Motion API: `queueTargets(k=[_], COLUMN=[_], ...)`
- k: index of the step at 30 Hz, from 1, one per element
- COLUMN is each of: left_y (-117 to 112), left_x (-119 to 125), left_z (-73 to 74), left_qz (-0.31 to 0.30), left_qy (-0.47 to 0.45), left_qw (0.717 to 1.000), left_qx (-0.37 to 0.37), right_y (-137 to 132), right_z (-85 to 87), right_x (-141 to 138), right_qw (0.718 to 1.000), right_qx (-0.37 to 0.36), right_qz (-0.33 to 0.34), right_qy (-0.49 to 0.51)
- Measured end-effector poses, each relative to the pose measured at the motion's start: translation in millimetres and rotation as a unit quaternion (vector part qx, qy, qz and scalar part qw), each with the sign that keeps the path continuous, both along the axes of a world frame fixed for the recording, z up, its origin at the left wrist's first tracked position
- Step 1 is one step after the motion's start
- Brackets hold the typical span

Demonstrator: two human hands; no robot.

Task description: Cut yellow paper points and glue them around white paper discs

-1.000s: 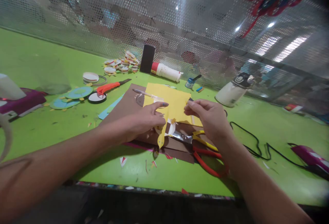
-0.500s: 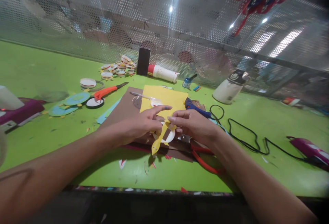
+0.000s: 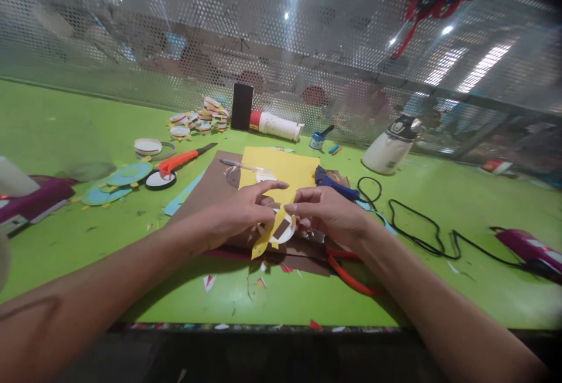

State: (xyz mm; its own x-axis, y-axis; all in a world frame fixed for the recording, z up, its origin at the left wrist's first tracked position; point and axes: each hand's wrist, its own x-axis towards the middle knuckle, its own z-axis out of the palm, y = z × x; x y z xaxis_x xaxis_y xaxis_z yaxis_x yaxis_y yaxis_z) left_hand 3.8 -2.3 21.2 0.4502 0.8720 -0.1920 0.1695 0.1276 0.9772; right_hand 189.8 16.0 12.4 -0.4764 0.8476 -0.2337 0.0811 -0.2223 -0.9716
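Between my hands is a small white disc (image 3: 288,233) with a brown patch and small yellow tabs at its edge. A yellow paper cutout (image 3: 260,248), with dark dots near its pointed end, crosses the disc's left side. My left hand (image 3: 246,212) is closed at the disc's left side, thumb against the yellow paper and index finger stretched out above. My right hand (image 3: 327,210) pinches at the disc's upper right edge; part of its grip is hidden. Beneath lie brown sheets (image 3: 197,195) and a yellow sheet (image 3: 281,163).
Orange-handled scissors (image 3: 346,277) lie by my right wrist, and a blue glue gun (image 3: 336,184) sits behind that hand. An orange cutter (image 3: 180,162) and blue discs (image 3: 129,173) are on the left. Further back are stacked white discs (image 3: 206,116), a phone (image 3: 242,106) and paper cups (image 3: 276,125).
The yellow cutout's pointed end has swung up and to the left, showing more of the brown patch. My hands stay in nearly the same place; the view has shifted slightly.
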Motion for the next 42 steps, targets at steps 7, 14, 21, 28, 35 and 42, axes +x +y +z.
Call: queueTargets(k=[7,14,21,28,35,42], left_y=[2,6,6,8,9,14], left_x=[0,-4,0,2,0,-5], left_z=[-2.4,-4.9,-5.8,-6.4,-7.3,-13.0], left_qz=[0.049,0.075,0.101,0.114,0.112,0.124], left_qy=[-0.09,-0.243,-0.232,-0.193,-0.19,-0.199], left_qw=[0.993,0.964,0.965,0.969,0.971,0.969], left_qx=[-0.055,-0.078,-0.064,-0.1,-0.091,-0.075], right_y=[4,11,7,4,3,13], right_z=[-5.5,-11.0,-10.5,-17.0,-17.2,-14.9], right_x=[1,2,-6,-10,-12,3], right_qw=[0.997,0.989,0.977,0.979,0.983,0.987], right_qx=[-0.01,-0.008,-0.006,-0.002,-0.014,0.074], right_qz=[-0.032,-0.098,-0.154,-0.146,-0.135,-0.143], right_qy=[0.072,0.11,0.15,0.143,0.121,-0.007])
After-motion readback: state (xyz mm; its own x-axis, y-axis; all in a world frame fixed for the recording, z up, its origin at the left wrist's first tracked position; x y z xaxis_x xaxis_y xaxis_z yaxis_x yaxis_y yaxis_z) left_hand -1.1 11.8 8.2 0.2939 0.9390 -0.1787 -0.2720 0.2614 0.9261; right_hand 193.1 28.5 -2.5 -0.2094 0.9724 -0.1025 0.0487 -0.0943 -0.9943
